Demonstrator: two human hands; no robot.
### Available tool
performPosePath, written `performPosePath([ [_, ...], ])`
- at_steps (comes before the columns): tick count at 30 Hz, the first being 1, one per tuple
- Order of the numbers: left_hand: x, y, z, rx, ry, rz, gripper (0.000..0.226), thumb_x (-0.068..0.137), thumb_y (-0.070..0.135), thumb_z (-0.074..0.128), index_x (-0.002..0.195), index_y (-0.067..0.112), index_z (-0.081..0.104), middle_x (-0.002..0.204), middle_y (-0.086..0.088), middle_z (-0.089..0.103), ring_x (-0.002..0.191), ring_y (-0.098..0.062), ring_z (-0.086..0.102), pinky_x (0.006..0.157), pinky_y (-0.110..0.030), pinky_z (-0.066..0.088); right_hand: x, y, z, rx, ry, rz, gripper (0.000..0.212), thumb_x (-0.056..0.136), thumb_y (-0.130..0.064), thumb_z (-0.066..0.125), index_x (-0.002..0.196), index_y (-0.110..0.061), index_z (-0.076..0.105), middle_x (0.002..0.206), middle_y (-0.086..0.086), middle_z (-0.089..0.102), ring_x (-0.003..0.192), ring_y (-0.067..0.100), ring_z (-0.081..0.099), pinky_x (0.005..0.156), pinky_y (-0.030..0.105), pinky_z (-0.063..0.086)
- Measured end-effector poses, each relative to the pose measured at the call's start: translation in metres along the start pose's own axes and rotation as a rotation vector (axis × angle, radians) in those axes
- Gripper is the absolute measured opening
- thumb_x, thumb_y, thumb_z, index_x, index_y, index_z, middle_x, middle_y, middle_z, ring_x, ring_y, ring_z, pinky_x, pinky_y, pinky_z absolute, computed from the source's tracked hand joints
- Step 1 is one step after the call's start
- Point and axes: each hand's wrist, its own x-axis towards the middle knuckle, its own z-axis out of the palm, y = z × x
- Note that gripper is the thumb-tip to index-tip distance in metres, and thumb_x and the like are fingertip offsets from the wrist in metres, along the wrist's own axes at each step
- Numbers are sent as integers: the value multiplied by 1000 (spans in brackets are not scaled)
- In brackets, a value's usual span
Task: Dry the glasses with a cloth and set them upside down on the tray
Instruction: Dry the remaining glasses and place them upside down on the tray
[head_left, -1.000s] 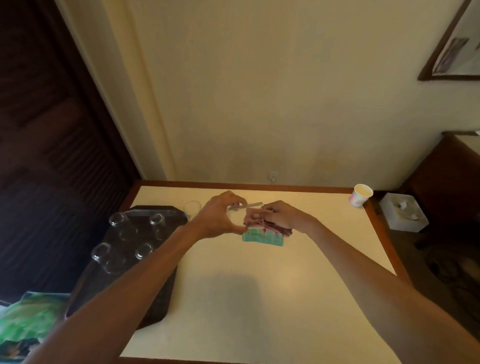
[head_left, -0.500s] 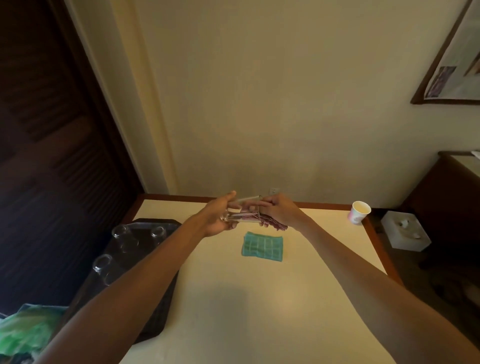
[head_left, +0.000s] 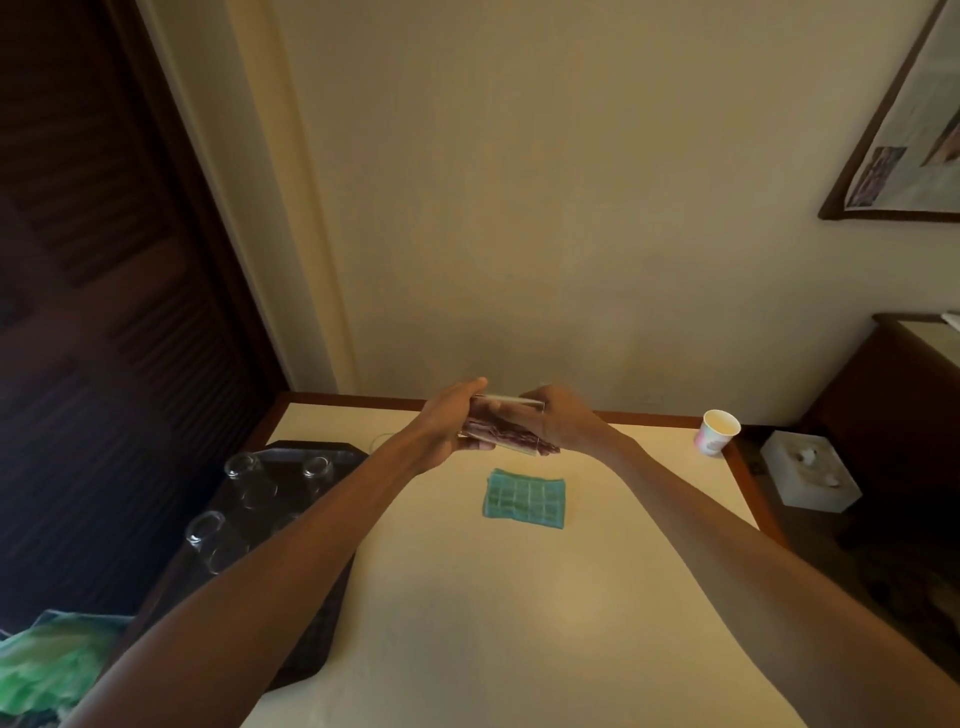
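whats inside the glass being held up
A crumpled maroon cloth sits inside the glass, which the left hand holds on its side. The right hand covers the mouth end, so how far its fingers reach in is hidden.

Glass (head_left: 498, 415) tipped sideways, maroon cloth (head_left: 511, 435) inside, glasses (head_left: 243, 469) on tray (head_left: 306, 652)

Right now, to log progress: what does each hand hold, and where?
Left hand grips the glass round its body; right hand holds the maroon cloth against it.
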Motion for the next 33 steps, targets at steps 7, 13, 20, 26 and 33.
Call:
performPosePath([
  [7,-9,8,-8,-75,-135,16,54,108,53,37,117,6,62,111,-18,72,106,-29,68,86,-41,60,9,-2,2,-123,259,-2,52,78,-65,72,53,-20,63,44,-2,60,37,10,54,43,25,40],
  [13,-8,9,-29,-211,-278,-179,62,108,52,39,132,-1,61,118,-24,71,105,-34,72,85,-45,63,18,-7,5,-706,484,-530,23,71,-22,66,53,-16,55,43,0,52,40,29,54,48,21,28],
  [20,-4,14,-21,-117,-41,-34,27,108,21,40,109,2,60,109,-24,69,87,-30,72,63,-39,64,31,-9,15,-414,484,-292,36,76,-31,76,56,-21,48,44,-5,44,45,22,53,45,27,34],
  [26,2,19,-29,256,153,478,31,90,32,46,71,8,52,75,-11,55,73,-22,55,65,-35,45,20,-53,25,311,-133,382,43,96,-57,52,71,-24,58,56,-2,55,49,9,42,33,15,25],
  [33,4,25,-58,-26,-136,304,34,107,35,44,93,8,62,86,-9,72,85,-25,69,80,-42,57,45,-52,17,-240,193,76,28,83,-41,73,80,-13,66,68,1,69,61,19,67,51,28,53],
])
